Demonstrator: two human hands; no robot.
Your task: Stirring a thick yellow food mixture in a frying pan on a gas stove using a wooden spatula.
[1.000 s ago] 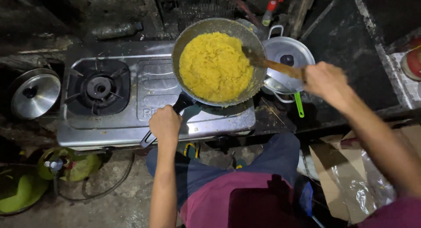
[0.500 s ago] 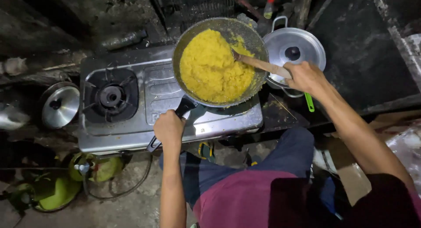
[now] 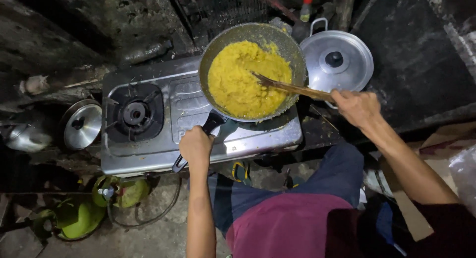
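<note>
One pan point(image 3: 292, 49) of yellow mash point(image 3: 243, 79), handle in left hand point(image 3: 196, 146), wooden spatula point(image 3: 292, 88) in right hand point(image 3: 357, 106).

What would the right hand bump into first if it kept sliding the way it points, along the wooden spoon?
Probably the frying pan's near rim. The right hand points left along the wooden spoon, and the yellow food lies just past that rim. Height is hard to judge from above.

Lidded pot point(image 3: 337, 62), green gas cylinders point(image 3: 74, 218)
</note>
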